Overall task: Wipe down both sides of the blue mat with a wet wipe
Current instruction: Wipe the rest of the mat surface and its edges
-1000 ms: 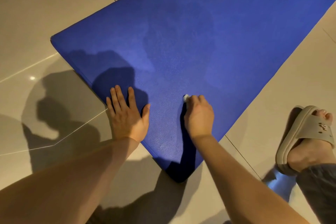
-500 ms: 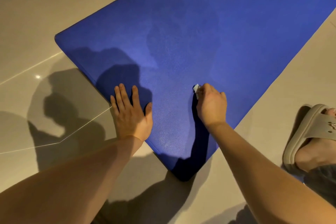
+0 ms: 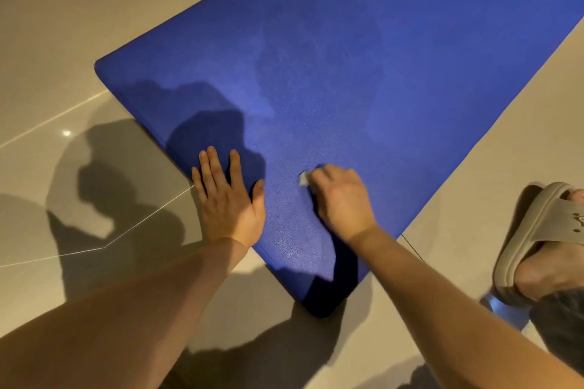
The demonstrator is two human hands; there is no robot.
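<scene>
The mat (image 3: pixel 363 73) looks matt with a fine pebbled grain; the floor (image 3: pixel 63 41) beside it is glossy smooth tile.

One head-worn wide-angle view looks steeply down, close over the flat blue textured mat (image 3: pixel 379 57) on glossy beige floor tiles (image 3: pixel 63 25)

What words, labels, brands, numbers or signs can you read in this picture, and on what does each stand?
No text can be read.
On the blue mat: no print shows.
On the wet wipe: none; only a white bit shows past the right hand.
On the beige slipper: small dark marks on the strap, too small to read.
</scene>
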